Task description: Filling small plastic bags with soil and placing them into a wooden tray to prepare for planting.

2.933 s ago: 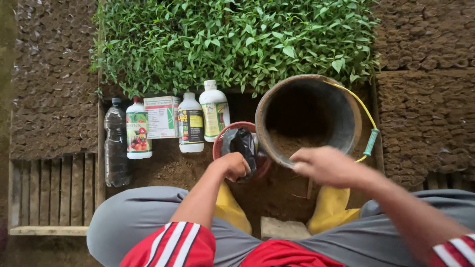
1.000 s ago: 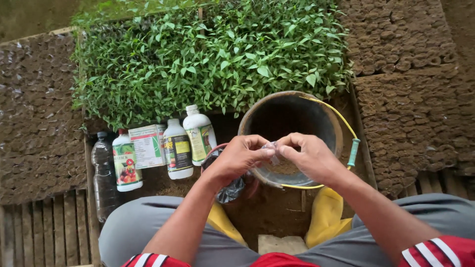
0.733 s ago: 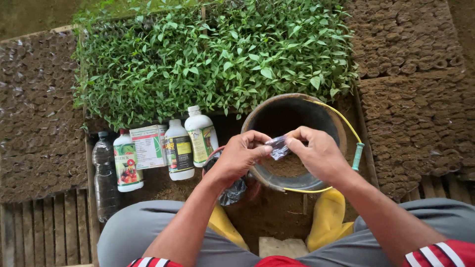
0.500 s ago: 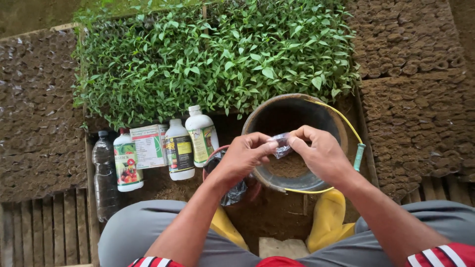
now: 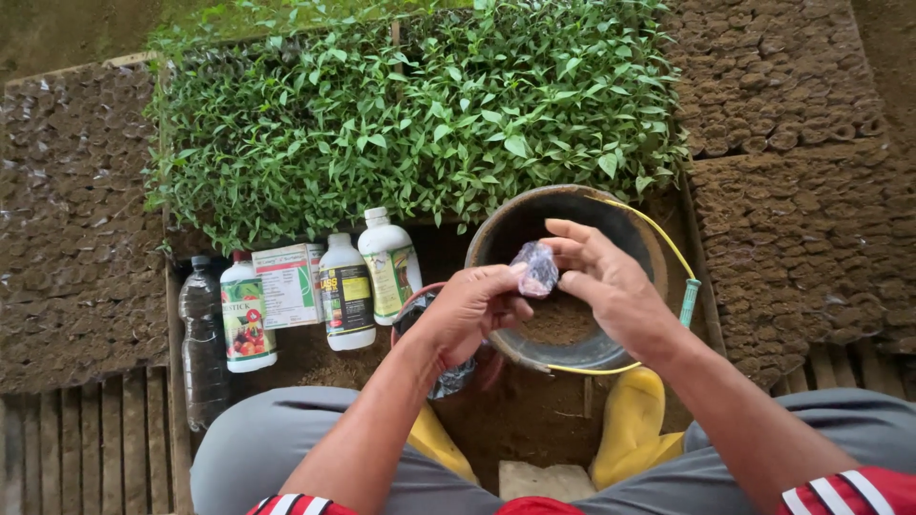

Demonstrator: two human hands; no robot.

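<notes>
- Head view: looking down from our own eyes, at the far left we see dark trays of soil plugs (image 5: 76, 219) on a slatted wooden bench (image 5: 86, 448).
- Next comes a row of containers standing on the soil: a clear plastic bottle (image 5: 202, 343), a white bottle with a red cap (image 5: 246, 319), a small white box (image 5: 284, 284), and two more white bottles (image 5: 347, 291) (image 5: 389, 262) with coloured labels.
- Behind them a dense tray of green seedlings (image 5: 410, 105) fills the upper middle.
- A small reddish bowl (image 5: 420, 305) with dark, shiny plastic in it sits just beside the last bottle, partly hidden under our left wrist.
- Our left hand (image 5: 468, 310) is curled, its thumb and fingers pinched on the lower edge of a small crumpled plastic packet (image 5: 536, 269).
- The packet, translucent and purplish, is held up between both hands, over the near rim of the bucket.
- The bucket (image 5: 496, 238) is grey and round, with a thin yellow handle and some brown soil at the bottom.
- Our right hand (image 5: 606, 286) grips the packet's other side with fingertips, the remaining fingers spread loosely above it.
- Below, our yellow boots (image 5: 634, 434) rest on the ground between grey trouser knees.
- At the far right lie more brown soil-plug trays (image 5: 801, 191).
</notes>
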